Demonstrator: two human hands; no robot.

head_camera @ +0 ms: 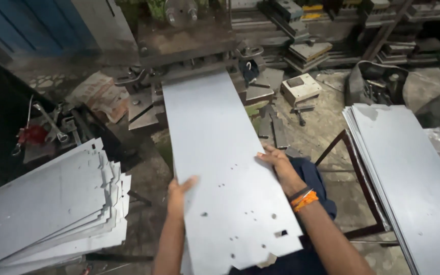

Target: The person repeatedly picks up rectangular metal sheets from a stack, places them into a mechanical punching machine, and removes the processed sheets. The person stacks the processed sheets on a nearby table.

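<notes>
The sheet (220, 168) is gripped at both long edges: the fingers of the left hand (178, 196) are curled onto its left edge with the thumb laid on top, and the fingers of the right hand (276, 160) are closed over its right edge a little farther forward. The sheet is a long grey metal panel with small punched holes and a notched near end; it runs from the lap up to the press (189, 40), where its far end is lodged under the tooling. For this feed to be done well, the panel is judged best kept flat and square to the press, with equal pressure from both sides so that it is not skewed. Fingers are best held back on the bare edges, well away from the die, since cut edges and notches may bite. A fanned stack (52, 203) of punched panels lies to the left, and a pile of plain sheets (408, 178) rests on a stand at the right. Wrenches (52, 125) lie farther left, and scrap is scattered over the floor (327, 122)
</notes>
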